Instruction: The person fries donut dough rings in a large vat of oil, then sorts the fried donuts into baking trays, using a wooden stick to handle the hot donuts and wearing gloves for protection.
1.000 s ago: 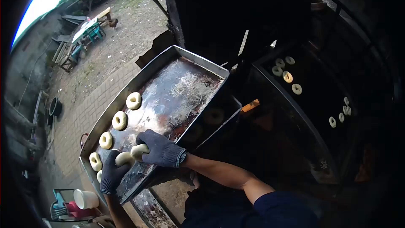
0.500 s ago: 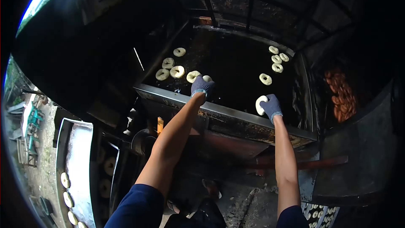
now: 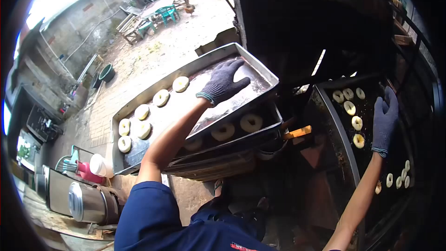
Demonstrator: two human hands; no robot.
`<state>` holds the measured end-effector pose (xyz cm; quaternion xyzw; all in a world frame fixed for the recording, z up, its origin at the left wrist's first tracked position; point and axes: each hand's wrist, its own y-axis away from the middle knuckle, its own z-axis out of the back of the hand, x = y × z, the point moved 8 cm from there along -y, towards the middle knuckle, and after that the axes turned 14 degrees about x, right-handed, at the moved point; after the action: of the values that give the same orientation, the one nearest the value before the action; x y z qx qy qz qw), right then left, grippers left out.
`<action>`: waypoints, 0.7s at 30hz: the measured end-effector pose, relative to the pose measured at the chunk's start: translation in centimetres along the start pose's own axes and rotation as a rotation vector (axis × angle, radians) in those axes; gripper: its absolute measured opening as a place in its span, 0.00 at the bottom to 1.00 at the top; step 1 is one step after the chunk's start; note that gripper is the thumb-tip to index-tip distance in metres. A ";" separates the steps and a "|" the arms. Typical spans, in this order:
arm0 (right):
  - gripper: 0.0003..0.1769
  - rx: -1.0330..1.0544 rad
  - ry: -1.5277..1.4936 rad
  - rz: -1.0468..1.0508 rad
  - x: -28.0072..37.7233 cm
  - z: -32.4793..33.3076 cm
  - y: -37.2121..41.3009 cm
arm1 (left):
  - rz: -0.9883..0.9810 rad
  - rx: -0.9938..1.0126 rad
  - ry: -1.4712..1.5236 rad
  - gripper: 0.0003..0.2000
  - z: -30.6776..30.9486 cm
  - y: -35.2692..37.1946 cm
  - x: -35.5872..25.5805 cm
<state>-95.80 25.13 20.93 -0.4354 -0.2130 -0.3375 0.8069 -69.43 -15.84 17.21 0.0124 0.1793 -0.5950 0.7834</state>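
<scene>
My left hand, in a dark knitted glove, is stretched over the right half of a metal tray. Its fingers are spread with nothing in them. Raw doughnut rings lie on the tray to the left of this hand. My right hand, gloved the same way, hovers above the dark frying vat, open with fingers extended. Several pale doughnuts float in the vat just left of it, and a smaller group lies below it.
Beneath the upper tray, another tray holds more doughnuts. An orange handle juts out between trays and vat. At lower left stand a metal pot and a white bucket. A green chair stands in the yard beyond.
The view has swung left toward the tray. My left hand has moved from the vat to above the tray. Both hands have let go of the doughnuts they held.
</scene>
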 end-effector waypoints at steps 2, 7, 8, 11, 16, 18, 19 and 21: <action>0.20 0.281 -0.151 0.176 14.8 -10.2 -0.4 | 0.564 0.053 -0.165 0.34 5.1 11.2 13.4; 0.20 1.197 -0.326 0.553 36.6 -38.4 9.7 | 1.412 0.193 -0.189 0.22 8.1 39.6 32.4; 0.22 1.305 -0.267 0.609 38.8 -44.1 13.2 | 1.407 0.278 -0.126 0.22 7.2 42.5 33.9; 0.24 1.530 -0.152 0.681 46.0 -57.3 23.1 | 1.281 0.333 -0.111 0.23 7.1 46.1 33.3; 0.20 1.556 0.001 0.554 50.9 -62.8 31.4 | 1.242 0.831 -0.167 0.22 7.5 45.2 31.9; 0.22 1.495 -0.153 0.482 49.2 -60.2 29.5 | 0.916 0.593 -0.135 0.23 7.6 41.7 30.6; 0.23 1.371 -0.218 0.457 48.2 -56.6 26.4 | 0.770 0.521 -0.094 0.22 8.0 38.1 28.2; 0.17 1.105 -0.432 0.330 42.3 -47.9 19.5 | 0.577 0.420 0.160 0.20 7.7 29.9 22.0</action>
<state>-50.28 -22.97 11.60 -0.0386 -0.4450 0.0481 0.8934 -34.36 -29.36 12.10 0.2696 0.1027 -0.3704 0.8829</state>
